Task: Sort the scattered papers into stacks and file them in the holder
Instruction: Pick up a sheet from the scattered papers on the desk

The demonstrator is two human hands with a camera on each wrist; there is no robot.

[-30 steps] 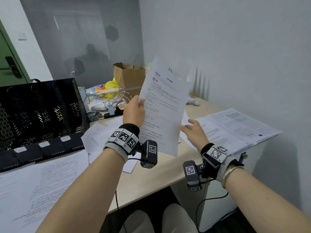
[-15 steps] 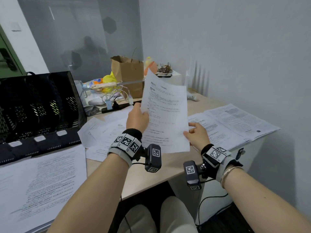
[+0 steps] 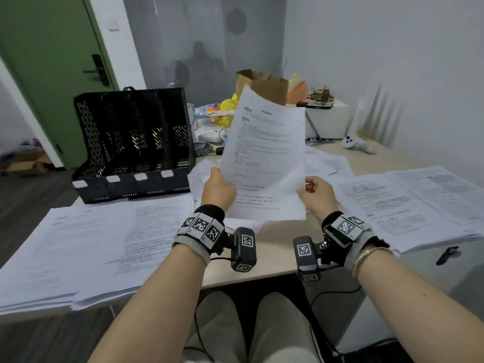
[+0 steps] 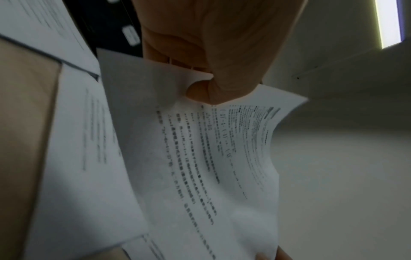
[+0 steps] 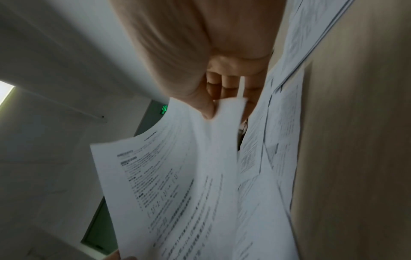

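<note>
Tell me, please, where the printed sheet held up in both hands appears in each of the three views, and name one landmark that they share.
Head: the printed sheet stands upright at centre, left hand and right hand on its lower edges.
Left wrist: it runs from the thumb at centre down to the lower right.
Right wrist: it fans from the pinching thumb down to the bottom centre.
Shared landmark: the beige desk, at the left edge and the right edge in the wrist views.

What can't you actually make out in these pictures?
- Printed sheet, held by left hand and right hand: its text is too small and blurred in every view.
- Black file holder: the slots' contents are lost in darkness, head view.
- Paper stacks: cut off by the left edge, head view.
</note>
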